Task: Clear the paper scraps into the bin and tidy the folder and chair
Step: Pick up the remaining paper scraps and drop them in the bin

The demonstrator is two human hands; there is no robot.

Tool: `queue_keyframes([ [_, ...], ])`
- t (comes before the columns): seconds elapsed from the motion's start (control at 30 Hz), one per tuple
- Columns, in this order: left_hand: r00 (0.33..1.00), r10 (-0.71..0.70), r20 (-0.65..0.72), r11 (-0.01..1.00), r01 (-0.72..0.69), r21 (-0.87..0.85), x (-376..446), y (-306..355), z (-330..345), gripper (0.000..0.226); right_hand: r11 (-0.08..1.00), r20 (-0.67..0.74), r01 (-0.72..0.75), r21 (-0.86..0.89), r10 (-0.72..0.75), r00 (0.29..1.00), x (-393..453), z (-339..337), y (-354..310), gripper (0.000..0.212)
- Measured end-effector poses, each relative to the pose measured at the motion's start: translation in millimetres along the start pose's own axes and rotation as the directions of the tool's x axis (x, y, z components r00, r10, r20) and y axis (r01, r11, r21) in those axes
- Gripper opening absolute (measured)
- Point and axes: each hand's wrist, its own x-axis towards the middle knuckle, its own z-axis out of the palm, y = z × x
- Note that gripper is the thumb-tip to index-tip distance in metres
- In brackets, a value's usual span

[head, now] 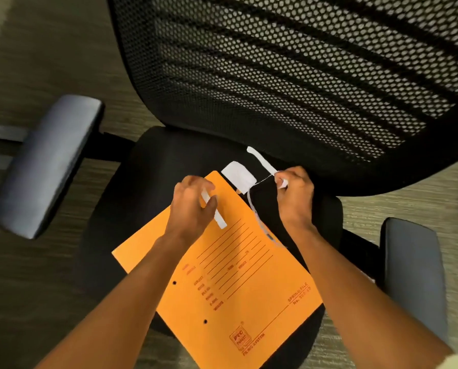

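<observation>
Orange folder (230, 278) — printed "SPRING FILE" — each grip, left hand (193, 206), right hand (294, 193), pinches a paper scrap.

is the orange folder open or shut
Shut. The orange folder lies flat on the chair seat with only its printed front cover showing; no inside pages or spread flap are visible.

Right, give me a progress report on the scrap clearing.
Nothing looks finished. In hand: the left hand pinches a paper strip and the right hand grips another strip. Left: a white scrap still on the seat, the orange folder lying there too. No bin is in view.
</observation>
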Motion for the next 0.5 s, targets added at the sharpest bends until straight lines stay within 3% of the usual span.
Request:
queue_keyframes([
  [0.13, 0.992, 0.110, 0.067, 0.987, -0.116, 0.107, 24.6, 12.3, 3.5, 0.037, 0.984, -0.096, -0.070, 0.166, 0.087, 0.992, -13.3, -12.2, -2.9, 0.017],
  [0.27, 0.966, 0.216, 0.139, 0.937, -0.245, 0.251, 47.6, 24.8, 15.3, 0.049, 0.936, -0.084, -0.167, 0.310, 0.202, 0.976, -35.2, -25.5, -7.3, 0.029],
  [0.5, 0.925, 0.202, 0.322, 0.821, -0.340, 0.459, 73.0, 41.3, 31.7, 0.071, 0.881, 0.001, -0.262, 0.394, 0.285, 0.959, -80.4, -43.0, 3.3, 0.039],
])
